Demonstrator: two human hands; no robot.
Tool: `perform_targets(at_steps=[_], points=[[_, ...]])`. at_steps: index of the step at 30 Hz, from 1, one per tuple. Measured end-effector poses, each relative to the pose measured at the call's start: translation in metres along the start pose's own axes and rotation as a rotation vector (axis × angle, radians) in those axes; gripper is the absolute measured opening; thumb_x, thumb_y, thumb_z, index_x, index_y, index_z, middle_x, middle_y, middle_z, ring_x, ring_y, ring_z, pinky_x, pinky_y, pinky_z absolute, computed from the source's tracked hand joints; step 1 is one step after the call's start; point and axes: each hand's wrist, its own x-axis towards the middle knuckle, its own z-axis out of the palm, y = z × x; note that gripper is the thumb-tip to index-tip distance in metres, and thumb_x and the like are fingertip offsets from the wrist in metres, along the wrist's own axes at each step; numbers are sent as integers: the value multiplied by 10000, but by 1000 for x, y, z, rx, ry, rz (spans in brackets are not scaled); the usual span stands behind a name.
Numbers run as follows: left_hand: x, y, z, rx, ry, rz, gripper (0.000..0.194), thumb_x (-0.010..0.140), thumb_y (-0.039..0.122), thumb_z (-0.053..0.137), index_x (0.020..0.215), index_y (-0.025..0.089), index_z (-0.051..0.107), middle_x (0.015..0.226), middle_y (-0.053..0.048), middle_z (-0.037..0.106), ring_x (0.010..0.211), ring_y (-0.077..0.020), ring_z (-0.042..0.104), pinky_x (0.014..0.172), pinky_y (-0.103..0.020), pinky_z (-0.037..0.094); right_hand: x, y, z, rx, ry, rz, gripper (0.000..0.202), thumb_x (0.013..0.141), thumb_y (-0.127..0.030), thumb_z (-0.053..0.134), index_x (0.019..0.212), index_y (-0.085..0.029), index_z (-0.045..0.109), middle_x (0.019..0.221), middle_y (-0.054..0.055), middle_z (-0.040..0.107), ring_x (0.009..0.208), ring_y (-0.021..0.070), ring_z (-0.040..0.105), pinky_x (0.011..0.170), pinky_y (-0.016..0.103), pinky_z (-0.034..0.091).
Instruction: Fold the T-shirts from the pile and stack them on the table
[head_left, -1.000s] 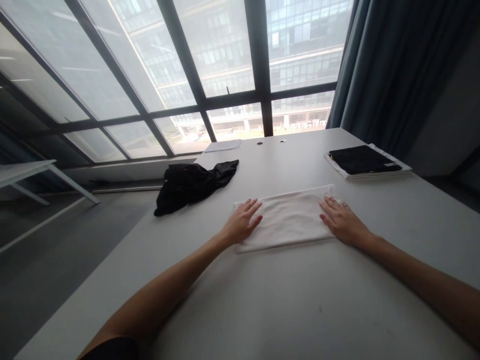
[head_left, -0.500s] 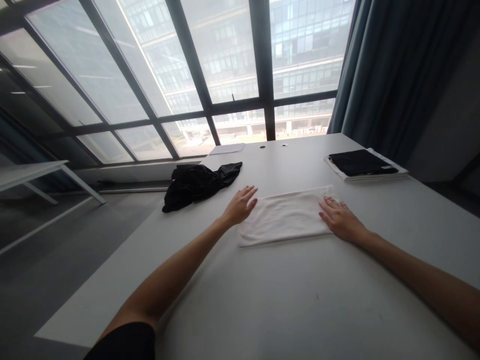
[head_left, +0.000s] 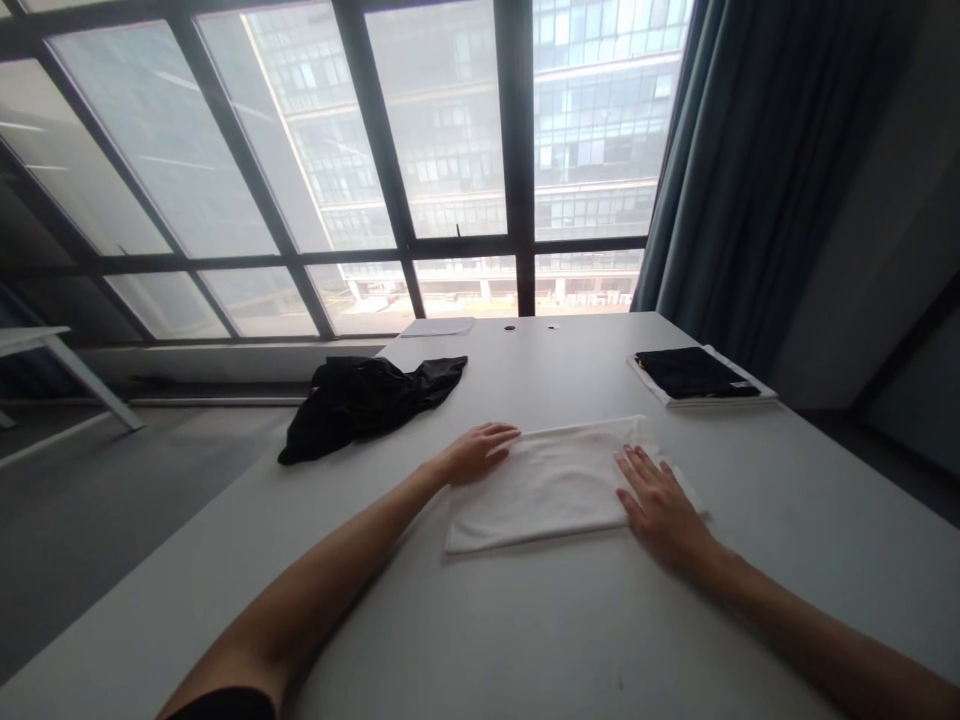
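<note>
A folded white cloth (head_left: 551, 490), perhaps a garment, lies flat on the white table (head_left: 480, 640) in front of me. Faint wrinkles cross its surface. On its left edge rests my left hand (head_left: 476, 455), palm down, with the fingers stretched toward the right. My right hand (head_left: 660, 505) lies on the cloth's right part, fingers spread. A strip of white fabric shows beyond that hand, at the right edge. Neither hand grips anything.
A crumpled black garment (head_left: 367, 400) lies at the table's left edge. At the right sits a stack with a folded black garment (head_left: 697, 373) on top of white cloth. A flat white sheet (head_left: 439, 327) is at the far edge, before the windows. A dark curtain (head_left: 720, 180) hangs right.
My view has tilted up, so the table sits lower in the picture. My right hand has moved slightly inward over the cloth, and more white fabric shows at its right. My left hand stays at the left edge.
</note>
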Motion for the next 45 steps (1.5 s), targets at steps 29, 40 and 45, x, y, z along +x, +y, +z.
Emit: perform_targets(at_steps=[29, 40, 45], points=[[11, 59, -5, 65, -134, -64, 591, 1079, 525, 313, 1623, 304, 248, 1685, -33, 221, 1568, -242, 138, 1264, -489, 175, 106, 3, 17, 139, -168, 278, 637, 1043, -417, 276, 1582, -84, 337, 1667, 207, 224, 1554, 330, 157, 1221, 564, 169], [58, 7, 34, -63, -277, 156, 544, 1074, 540, 331, 1598, 410, 266, 1685, 23, 204, 1569, -252, 104, 1265, -507, 118, 109, -21, 31, 85, -350, 372, 731, 1022, -480, 331, 1618, -70, 223, 1689, 222, 90, 1564, 339, 47, 1227, 562, 18], [45, 19, 36, -3, -263, -7, 561, 1071, 571, 281, 1603, 394, 264, 1690, 13, 187, 1570, -269, 110, 1253, -555, 117, 128, -11, 36, 140, -384, 230, 748, 1015, -511, 329, 1620, -84, 227, 1690, 222, 89, 1566, 336, 42, 1228, 562, 20]])
